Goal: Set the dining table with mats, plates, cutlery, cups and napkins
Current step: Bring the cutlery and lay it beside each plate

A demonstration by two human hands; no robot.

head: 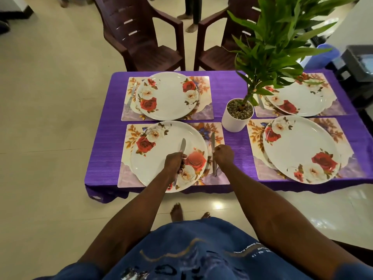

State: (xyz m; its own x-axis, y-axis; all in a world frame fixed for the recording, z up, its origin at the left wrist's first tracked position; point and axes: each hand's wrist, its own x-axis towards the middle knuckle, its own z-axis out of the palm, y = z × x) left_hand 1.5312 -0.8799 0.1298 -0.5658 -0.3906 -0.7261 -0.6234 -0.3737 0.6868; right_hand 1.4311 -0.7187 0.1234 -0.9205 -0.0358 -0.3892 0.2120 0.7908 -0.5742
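Note:
Several floral mats lie on the purple table [105, 138], each with a rose-patterned white plate. Over the near-left plate [159, 158] my left hand [174, 163] grips a butter knife [182, 145], blade pointing away from me. My right hand [223, 155] pinches a second knife [213, 142] lying along the right side of the near-left mat [214, 178], just beside the plate. A knife [131, 96] lies on the far-left mat left of its plate [167, 96]. Another knife [260, 101] rests by the far-right plate [298, 98]. The near-right plate [300, 148] has no cutlery beside it.
A white pot [236, 120] with a tall leafy plant stands at the table's middle, its leaves hiding part of the far-right setting. Two dark plastic chairs [145, 37] stand beyond the table. A dark crate [359, 63] sits at the right. Someone's bare feet show behind the chairs.

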